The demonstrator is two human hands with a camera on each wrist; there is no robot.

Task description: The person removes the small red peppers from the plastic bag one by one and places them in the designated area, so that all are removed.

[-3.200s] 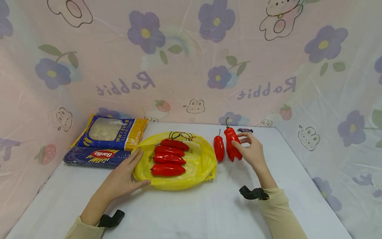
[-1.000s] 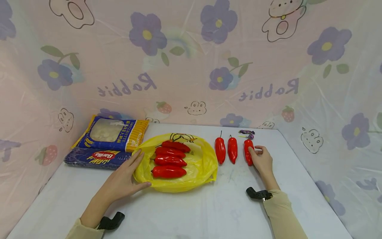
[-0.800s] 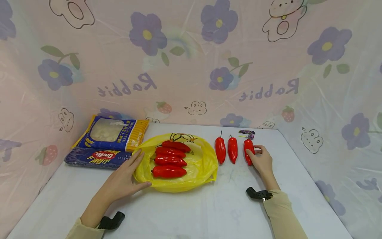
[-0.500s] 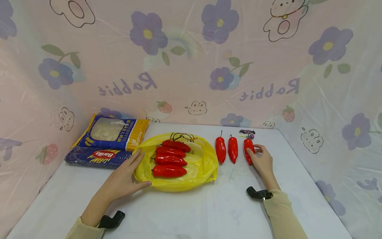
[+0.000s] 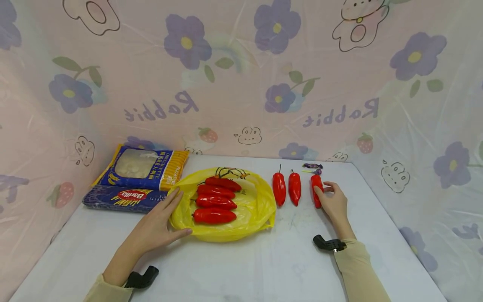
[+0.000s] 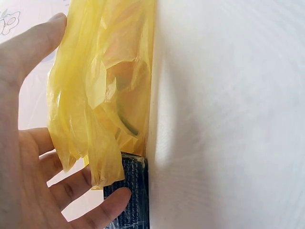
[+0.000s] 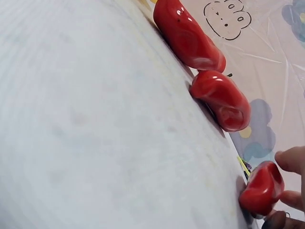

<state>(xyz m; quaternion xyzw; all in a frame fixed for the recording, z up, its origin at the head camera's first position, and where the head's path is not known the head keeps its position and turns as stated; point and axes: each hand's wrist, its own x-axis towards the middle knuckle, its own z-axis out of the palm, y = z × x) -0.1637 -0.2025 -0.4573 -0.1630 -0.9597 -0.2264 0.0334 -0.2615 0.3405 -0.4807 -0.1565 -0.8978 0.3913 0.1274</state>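
Note:
My right hand (image 5: 333,201) pinches a red chili pepper (image 5: 316,184) between thumb and fingers, low at the table top. In the right wrist view this pepper (image 7: 261,190) lies between the thumb and fingertips. To its left, a red pepper (image 5: 294,189) and another red pepper (image 5: 279,189) lie side by side, stems pointing away. My left hand (image 5: 152,228) rests spread against the left edge of a yellow plastic bag (image 5: 256,214). Several red peppers (image 5: 214,216) lie in a column on the bag. The left wrist view shows the bag's folds (image 6: 78,95) between thumb and fingers.
At the back left lie a blue Barilla spaghetti pack (image 5: 120,199) and a blue and yellow orecchiette bag (image 5: 136,165). Behind the held pepper are a purple-wrapped candy (image 5: 312,166) and a lollipop (image 5: 318,171). A patterned curtain (image 5: 241,84) encloses the white table (image 5: 241,268).
My right hand has moved right and set a pepper down beside the first. It now holds another pepper, which has just shifted slightly right. My left hand stays at the bag.

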